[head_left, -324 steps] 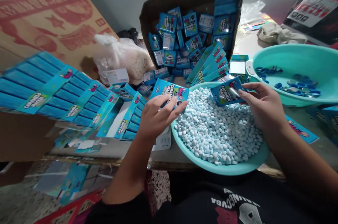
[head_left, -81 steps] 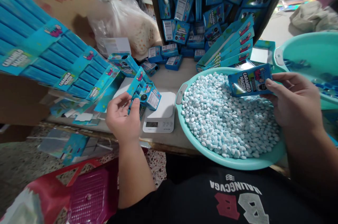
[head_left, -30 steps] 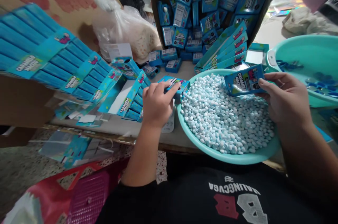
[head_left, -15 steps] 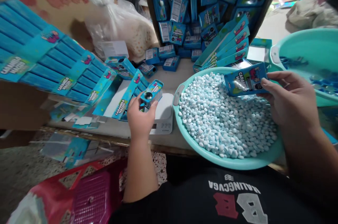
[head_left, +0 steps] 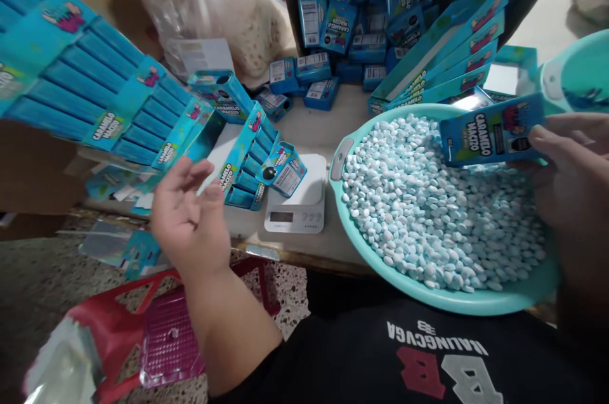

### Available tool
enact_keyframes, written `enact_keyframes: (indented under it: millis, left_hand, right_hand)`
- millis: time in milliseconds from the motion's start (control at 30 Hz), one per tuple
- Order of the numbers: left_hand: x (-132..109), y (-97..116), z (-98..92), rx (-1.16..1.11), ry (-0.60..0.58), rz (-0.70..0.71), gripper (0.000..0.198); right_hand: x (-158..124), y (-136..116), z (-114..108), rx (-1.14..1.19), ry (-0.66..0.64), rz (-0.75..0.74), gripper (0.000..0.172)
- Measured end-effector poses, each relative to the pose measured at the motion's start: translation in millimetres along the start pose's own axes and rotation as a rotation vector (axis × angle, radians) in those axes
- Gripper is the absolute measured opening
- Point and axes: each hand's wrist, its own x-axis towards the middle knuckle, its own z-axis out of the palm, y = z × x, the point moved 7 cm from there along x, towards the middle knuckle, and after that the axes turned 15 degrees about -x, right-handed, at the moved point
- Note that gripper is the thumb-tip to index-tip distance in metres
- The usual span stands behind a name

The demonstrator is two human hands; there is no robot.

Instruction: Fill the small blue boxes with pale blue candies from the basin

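Note:
My left hand has its fingers apart and holds nothing, beside a blue display tray partly filled with small boxes. A small blue candy box with a round dark opening leans on the white digital scale, tilted against the tray. My right hand grips the end of a blue candy box, held lengthwise above a turquoise basin. White and pale blue candies fill much of the basin.
Filled display trays are stacked at the left. A dark bin of blue boxes stands behind, beside a clear plastic bag. Nested blue trays lean behind the basin. Another turquoise basin is at the right.
My left hand has let go of the small box, which now rests on the scale, and has moved left. My right hand still holds its box. The camera view has shifted.

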Motion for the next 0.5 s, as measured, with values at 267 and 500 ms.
enact_keyframes:
  millis: [267,500]
  left_hand:
    - [-2,25,-18.1,0.137,0.235,0.235,0.032]
    - [-10,37,-27.3,0.194,0.286,0.294,0.028]
  right_hand:
    - [9,12,-1,0.001,-0.053,-0.165,0.041]
    - [12,21,-3,0.016,-0.070,-0.162,0.052]
